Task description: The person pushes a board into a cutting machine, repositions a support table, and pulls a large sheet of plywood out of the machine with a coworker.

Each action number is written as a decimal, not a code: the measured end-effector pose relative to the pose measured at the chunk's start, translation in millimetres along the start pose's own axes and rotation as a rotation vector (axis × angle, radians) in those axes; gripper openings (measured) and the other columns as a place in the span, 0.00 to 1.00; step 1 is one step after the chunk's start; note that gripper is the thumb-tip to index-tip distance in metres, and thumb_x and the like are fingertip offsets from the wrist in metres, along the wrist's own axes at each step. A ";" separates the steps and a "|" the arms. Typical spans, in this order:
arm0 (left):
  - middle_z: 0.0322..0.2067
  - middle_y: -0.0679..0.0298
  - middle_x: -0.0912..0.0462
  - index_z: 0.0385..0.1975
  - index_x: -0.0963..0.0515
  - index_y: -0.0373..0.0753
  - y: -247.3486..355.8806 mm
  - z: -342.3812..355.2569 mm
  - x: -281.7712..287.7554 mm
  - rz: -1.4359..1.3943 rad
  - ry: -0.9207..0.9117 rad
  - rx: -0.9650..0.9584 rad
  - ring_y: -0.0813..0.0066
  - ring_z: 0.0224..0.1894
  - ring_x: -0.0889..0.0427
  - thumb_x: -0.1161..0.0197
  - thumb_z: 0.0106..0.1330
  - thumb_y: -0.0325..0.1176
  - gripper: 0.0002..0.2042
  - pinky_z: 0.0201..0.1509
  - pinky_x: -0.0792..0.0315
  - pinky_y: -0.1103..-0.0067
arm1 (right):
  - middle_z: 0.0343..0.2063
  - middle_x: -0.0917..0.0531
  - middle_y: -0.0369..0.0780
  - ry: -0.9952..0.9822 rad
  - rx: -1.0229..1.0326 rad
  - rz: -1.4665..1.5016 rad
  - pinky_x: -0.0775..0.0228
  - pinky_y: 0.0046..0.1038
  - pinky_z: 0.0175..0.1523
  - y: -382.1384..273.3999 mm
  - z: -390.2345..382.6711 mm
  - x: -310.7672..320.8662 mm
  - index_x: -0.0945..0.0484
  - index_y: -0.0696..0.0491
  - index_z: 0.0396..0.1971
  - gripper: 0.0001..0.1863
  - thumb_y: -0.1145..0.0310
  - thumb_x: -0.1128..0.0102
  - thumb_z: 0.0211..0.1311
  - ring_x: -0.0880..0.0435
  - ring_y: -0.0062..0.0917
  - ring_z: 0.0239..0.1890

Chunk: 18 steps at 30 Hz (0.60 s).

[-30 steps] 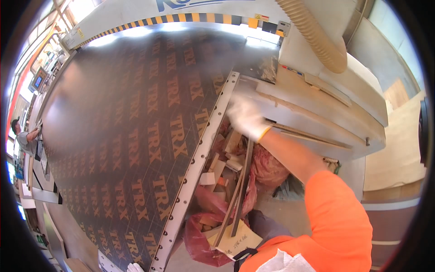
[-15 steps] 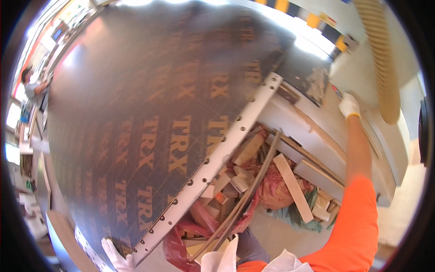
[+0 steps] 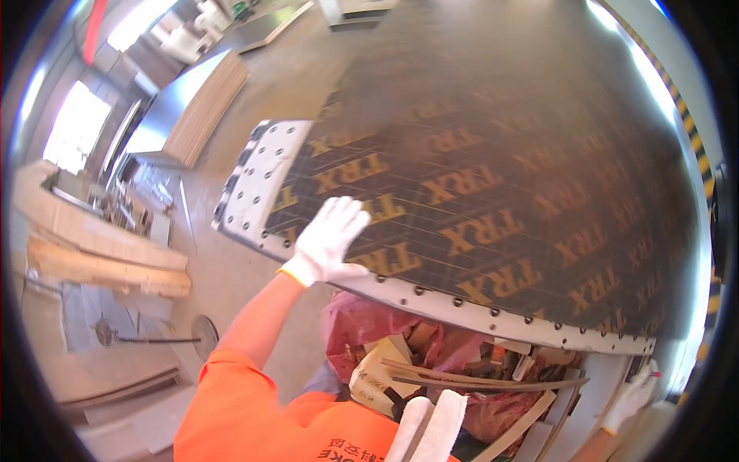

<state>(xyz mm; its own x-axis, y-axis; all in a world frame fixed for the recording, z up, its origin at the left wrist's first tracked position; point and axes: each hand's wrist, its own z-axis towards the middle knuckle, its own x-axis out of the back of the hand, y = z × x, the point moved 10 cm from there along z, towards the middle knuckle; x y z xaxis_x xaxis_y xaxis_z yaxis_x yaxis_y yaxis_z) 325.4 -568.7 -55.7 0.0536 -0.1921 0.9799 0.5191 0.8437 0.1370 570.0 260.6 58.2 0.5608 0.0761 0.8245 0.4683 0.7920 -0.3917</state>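
My left hand (image 3: 332,237), in a white glove, lies spread on the near left part of a large dark panel (image 3: 431,231) with yellow printed lettering. A white perforated table edge (image 3: 454,308) dotted with round dark holes runs under the panel and along its near side. At the far lower right, my right hand (image 3: 633,399), also gloved, is closed beside the right end of that edge. A slim red tool (image 3: 656,375) sticks out a little from its fingers; most of it is hidden.
Below the edge, a pink sack (image 3: 358,327) and wood offcuts (image 3: 423,339) lie with long strips. Stacked boards (image 3: 208,108) stand at the far left. Long timber pieces (image 3: 108,266) lie on the left, near a round-based metal stand (image 3: 205,336). Yellow-black striping (image 3: 697,146) lines the right side.
My view has swung left, bringing the panel's left corner and the floor beyond into sight. My left hand now rests further in on the panel; my right remains near the table's right end.
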 end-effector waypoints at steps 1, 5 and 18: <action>0.70 0.40 0.29 0.69 0.28 0.32 0.0 -5.8 8.0 -0.049 0.075 -0.010 0.38 0.77 0.36 0.20 0.45 0.59 0.52 0.85 0.50 0.51 | 0.59 0.16 0.44 -0.069 -0.099 0.202 0.25 0.34 0.64 -48.7 -25.9 -37.3 0.21 0.59 0.64 0.21 0.59 0.49 0.85 0.17 0.31 0.57; 0.71 0.45 0.27 0.68 0.26 0.33 -30.2 -42.2 2.5 -0.166 0.211 0.001 0.45 0.77 0.34 0.22 0.47 0.63 0.51 0.85 0.49 0.53 | 0.62 0.19 0.42 -0.153 0.286 0.504 0.27 0.32 0.66 -286.8 -116.9 -155.6 0.23 0.57 0.64 0.18 0.65 0.42 0.82 0.18 0.30 0.61; 0.70 0.45 0.25 0.66 0.25 0.29 -183.1 -153.7 -7.8 -0.368 0.453 0.213 0.44 0.76 0.32 0.21 0.45 0.61 0.51 0.84 0.45 0.51 | 0.75 0.31 0.49 -0.276 0.391 0.133 0.46 0.35 0.81 -441.7 -216.5 -251.7 0.35 0.59 0.75 0.27 0.66 0.47 0.82 0.34 0.37 0.78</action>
<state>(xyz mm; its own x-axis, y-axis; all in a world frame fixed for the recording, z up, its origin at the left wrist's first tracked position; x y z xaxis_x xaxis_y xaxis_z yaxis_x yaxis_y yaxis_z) 361.0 -798.7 -110.7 0.2846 -0.6434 0.7107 0.3931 0.7545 0.5256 369.8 -239.5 -64.8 0.3720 0.3079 0.8757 0.0836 0.9284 -0.3620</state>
